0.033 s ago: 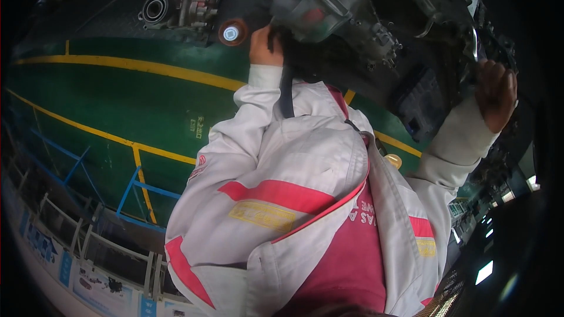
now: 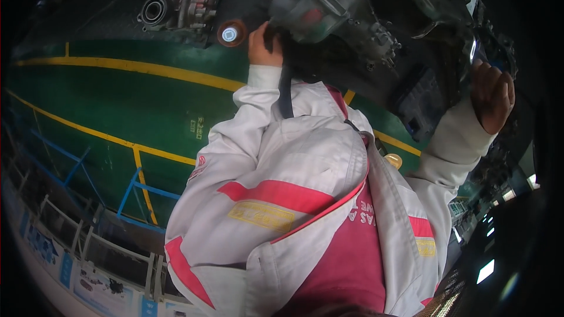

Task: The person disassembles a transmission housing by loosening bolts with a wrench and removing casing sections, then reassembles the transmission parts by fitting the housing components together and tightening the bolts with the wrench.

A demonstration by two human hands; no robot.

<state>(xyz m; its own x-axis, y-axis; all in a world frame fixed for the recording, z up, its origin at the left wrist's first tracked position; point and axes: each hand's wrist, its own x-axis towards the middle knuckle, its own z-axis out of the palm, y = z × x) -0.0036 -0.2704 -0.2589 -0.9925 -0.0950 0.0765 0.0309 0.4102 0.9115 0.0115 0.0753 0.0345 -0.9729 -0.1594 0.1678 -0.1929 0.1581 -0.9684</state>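
My left hand (image 2: pixel 265 47) rests at the work surface's near edge, beside the lower left rim of a large grey bell-shaped metal housing (image 2: pixel 311 9). Its fingers are bent but apart, with a dark gap between them and nothing visible inside. Close to its left lies a reddish-brown round piece (image 2: pixel 232 33) with a bright centre. Far to the right, my right hand (image 2: pixel 492 95) is closed around the lower end of a shiny metal bar (image 2: pixel 473 50). The rest of the bar runs up beside a dark metal assembly (image 2: pixel 437 6); its far end is unclear.
A metal mechanical unit with a round bearing opening (image 2: pixel 179 10) stands at the far left of the dark surface. A dark box-like part (image 2: pixel 420 103) sits near my right sleeve. Behind lie green floor with yellow lines (image 2: pixel 147 66) and blue rails (image 2: pixel 130 191).
My right hand has shifted slightly left and up with the shiny bar. My left hand's fingers have moved a little, staying by the housing.
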